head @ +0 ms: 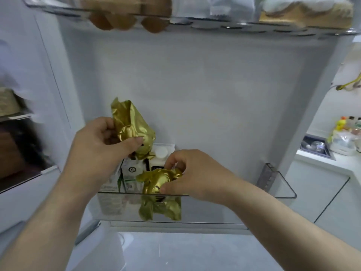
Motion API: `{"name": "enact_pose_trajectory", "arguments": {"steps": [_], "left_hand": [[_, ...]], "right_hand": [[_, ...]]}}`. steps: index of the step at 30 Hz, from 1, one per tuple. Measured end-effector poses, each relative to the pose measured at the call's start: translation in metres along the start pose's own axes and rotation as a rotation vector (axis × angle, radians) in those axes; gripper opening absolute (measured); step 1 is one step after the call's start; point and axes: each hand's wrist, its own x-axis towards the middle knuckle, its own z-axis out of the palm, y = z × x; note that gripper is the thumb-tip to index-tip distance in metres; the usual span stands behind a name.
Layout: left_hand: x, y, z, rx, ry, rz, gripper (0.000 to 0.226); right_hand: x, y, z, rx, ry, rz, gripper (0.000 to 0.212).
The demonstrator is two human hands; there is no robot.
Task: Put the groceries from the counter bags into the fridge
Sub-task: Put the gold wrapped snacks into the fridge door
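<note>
Both forearms reach forward; left hand (101, 141) higher, right hand (193, 175) lower and nearer, both with fingers curled, pinching.

A dark sink (316, 146) sits beside what may be bottles (350, 122).

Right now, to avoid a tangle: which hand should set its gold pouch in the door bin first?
Right. The right hand has the lower pouch partly inside the bin, at its rim; the left hand holds the upper pouch higher, above the cartons.
</note>
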Motion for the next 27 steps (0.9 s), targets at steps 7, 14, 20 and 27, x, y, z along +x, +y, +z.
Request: {"name": "enact_pose_trajectory", "arguments": {"steps": [7,14,20,27], "left_hand": [[0.004,-0.001,0.004,-0.01,-0.063,-0.096,0.023],[0.007,-0.004,0.002,-0.061,-0.082,-0.142,0.023],[0.009,-0.005,0.0,-0.062,-0.097,-0.158,0.023],[0.006,-0.001,-0.003,-0.095,-0.104,-0.168,0.031]], "right_hand": [[0.006,0.0,0.006,0.016,-0.036,0.058,0.033],[0.004,-0.003,0.01,-0.176,0.025,0.055,0.035],[-0.002,0.0,0.006,-0.042,0.1,0.078,0.025],[-0.003,0.009,-0.014,0.009,0.254,0.112,0.024]]}}
